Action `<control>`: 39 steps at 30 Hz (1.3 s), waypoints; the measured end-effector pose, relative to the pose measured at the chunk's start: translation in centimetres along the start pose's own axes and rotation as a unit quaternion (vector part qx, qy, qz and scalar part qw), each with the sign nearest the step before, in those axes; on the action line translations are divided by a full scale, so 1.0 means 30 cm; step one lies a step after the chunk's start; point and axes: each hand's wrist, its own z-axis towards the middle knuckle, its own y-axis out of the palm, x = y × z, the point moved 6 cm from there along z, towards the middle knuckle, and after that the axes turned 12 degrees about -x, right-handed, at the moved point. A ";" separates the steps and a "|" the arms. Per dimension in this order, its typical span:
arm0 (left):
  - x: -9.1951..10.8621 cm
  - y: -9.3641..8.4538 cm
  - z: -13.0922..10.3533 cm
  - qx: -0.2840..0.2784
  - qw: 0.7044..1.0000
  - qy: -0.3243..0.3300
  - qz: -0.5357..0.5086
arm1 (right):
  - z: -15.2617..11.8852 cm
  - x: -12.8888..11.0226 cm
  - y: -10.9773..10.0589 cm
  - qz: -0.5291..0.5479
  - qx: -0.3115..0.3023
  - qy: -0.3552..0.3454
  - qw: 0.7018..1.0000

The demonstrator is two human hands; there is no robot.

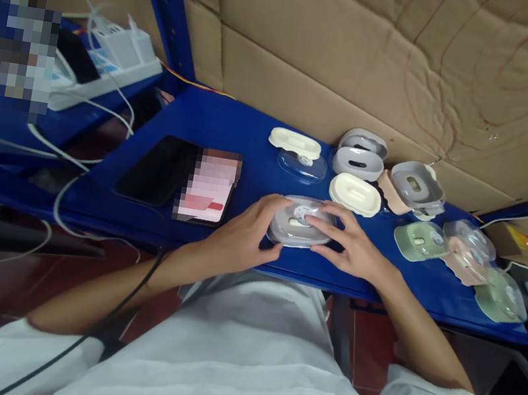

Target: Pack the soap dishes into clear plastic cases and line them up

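Both of my hands rest on a grey oval box with a clear lid (300,225) at the front of the blue shelf (235,127). My left hand (245,229) grips its left side, thumb along the near edge. My right hand (350,241) covers its right side, with fingers lying across the lid. Just behind stand a cream oval box (355,194), a loose clear lid (302,165) and a cream base (295,142).
Several more oval boxes, grey (358,162), green (418,240) and pink (466,251), crowd the shelf's right half. A black phone (158,169) and a second phone (208,187) lie to the left. A white power strip (115,64) with cables sits far left. Cardboard backs the shelf.
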 end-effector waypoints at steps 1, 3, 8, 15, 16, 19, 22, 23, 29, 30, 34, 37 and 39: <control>0.000 0.001 0.000 0.001 1.000 0.002 0.000 | 0.003 0.003 -0.004 0.008 -0.005 0.003 1.000; -0.002 0.000 0.000 0.005 1.000 0.002 -0.003 | 0.007 0.009 -0.011 0.016 -0.012 0.005 1.000; 0.001 -0.001 0.001 0.003 1.000 0.001 -0.006 | 0.004 0.006 -0.012 -0.013 -0.017 -0.006 1.000; 0.004 0.001 -0.001 -0.011 1.000 -0.017 -0.013 | -0.001 -0.016 -0.013 -0.017 -0.028 -0.001 0.999; 0.003 0.002 -0.001 -0.016 1.000 -0.022 -0.015 | -0.001 -0.017 -0.010 -0.021 -0.026 0.001 0.999; -0.003 0.006 -0.001 -0.023 0.999 -0.035 -0.019 | -0.001 -0.007 0.014 -0.015 -0.023 0.007 1.000; -0.009 0.009 -0.003 -0.021 0.999 -0.036 -0.014 | -0.005 0.017 0.045 0.006 -0.016 0.020 1.000; -0.009 0.009 -0.004 -0.018 0.999 -0.034 -0.013 | -0.007 0.025 0.051 0.010 -0.012 0.025 1.000; 0.030 -0.035 -0.019 0.095 0.995 0.015 0.033 | 0.065 0.065 -0.053 -0.040 0.069 0.036 0.996; 0.045 -0.046 -0.025 0.124 0.991 0.035 0.046 | 0.110 0.080 -0.084 -0.048 0.088 0.047 0.994; 0.090 -0.057 -0.042 0.158 0.980 0.098 0.073 | 0.428 0.135 -0.122 -0.054 0.099 0.057 0.992; 0.093 -0.057 -0.048 0.150 0.981 0.092 0.084 | 0.722 0.159 -0.040 -0.068 0.055 0.034 0.996; 0.093 -0.056 -0.049 0.137 0.982 0.087 0.094 | 0.875 0.186 0.034 -0.066 0.029 0.053 0.996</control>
